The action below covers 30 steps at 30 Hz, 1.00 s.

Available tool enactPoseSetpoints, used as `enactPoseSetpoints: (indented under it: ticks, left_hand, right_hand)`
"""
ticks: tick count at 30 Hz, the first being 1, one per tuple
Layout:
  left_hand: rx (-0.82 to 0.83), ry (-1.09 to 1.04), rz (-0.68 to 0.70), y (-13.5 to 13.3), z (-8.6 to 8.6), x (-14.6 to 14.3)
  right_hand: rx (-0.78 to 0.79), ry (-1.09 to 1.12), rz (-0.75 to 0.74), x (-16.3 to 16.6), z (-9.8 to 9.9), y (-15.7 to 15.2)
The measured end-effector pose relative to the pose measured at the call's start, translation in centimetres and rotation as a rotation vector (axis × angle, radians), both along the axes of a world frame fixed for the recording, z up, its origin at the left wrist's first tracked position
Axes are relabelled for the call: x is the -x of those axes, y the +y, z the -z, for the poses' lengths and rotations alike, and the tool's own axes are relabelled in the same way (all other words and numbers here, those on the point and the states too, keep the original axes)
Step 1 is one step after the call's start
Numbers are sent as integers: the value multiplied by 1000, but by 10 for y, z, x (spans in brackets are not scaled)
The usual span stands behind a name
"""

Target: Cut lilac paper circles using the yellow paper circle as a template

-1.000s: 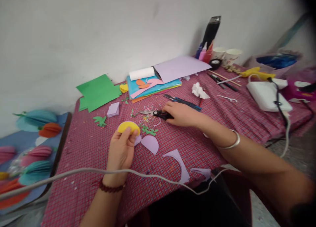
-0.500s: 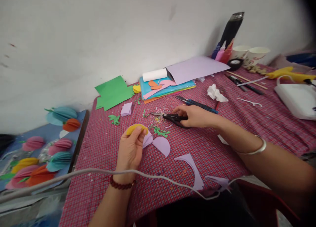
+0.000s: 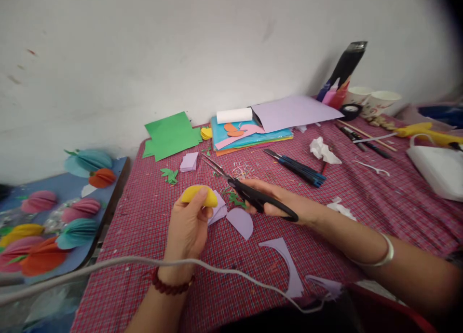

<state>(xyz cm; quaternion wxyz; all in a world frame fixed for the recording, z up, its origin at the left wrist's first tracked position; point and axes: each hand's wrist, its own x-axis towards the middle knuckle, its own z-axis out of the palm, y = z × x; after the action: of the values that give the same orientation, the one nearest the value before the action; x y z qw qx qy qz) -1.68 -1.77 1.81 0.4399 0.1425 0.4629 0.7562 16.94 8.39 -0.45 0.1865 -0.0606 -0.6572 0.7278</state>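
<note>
Between thumb and fingers, my left hand (image 3: 190, 222) pinches a yellow paper piece (image 3: 199, 196) with a curved edge. My right hand (image 3: 265, 195) is closed around black-handled scissors (image 3: 253, 194), raised above the table with the blades pointing up and left, slightly parted. Purple paper pieces (image 3: 218, 210) lie just behind my left hand, and a purple half-round (image 3: 240, 223) rests beside them. Green paper cut-outs (image 3: 237, 200) are partly hidden under the scissors. A blue utility knife (image 3: 298, 169) lies on the cloth behind my right hand.
A white cable (image 3: 144, 260) crosses in front of my left wrist. Green sheets (image 3: 173, 137), a blue pack (image 3: 253, 137) and a large purple sheet (image 3: 296, 112) line the wall. Purple offcuts (image 3: 285, 263) lie near the front edge. Paper fruits (image 3: 88, 163) sit on a blue board at left.
My right hand has lifted the scissors off the tabletop beside the utility knife and turned them, blades angled up. My left hand still holds the yellow paper, now turned more toward view.
</note>
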Motion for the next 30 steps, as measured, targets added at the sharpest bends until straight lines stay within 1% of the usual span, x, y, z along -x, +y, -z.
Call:
enactPoseSetpoints:
  ticks: [2, 5, 8, 11, 21, 30]
  left_hand:
    - [13, -4, -17, -1, -2, 0]
    - [33, -10, -19, -1, -4, -1]
    - [31, -39, -26, 0, -5, -3]
    - [26, -66, -48, 2, -5, -5]
    - [36, -10, -92, 3, -2, -9]
    - [45, 5, -87, 2, 0, -9]
  right_hand:
    - [-5, -11, 1, 1, 5, 0]
    - [-1, -84, -16, 4, 8, -5]
    - [39, -126, -32, 7, 8, -12]
    - [73, -135, -12, 9, 7, -17]
    - [137, -176, 51, 11, 8, -21]
    - [177, -212, 71, 13, 9, -23]
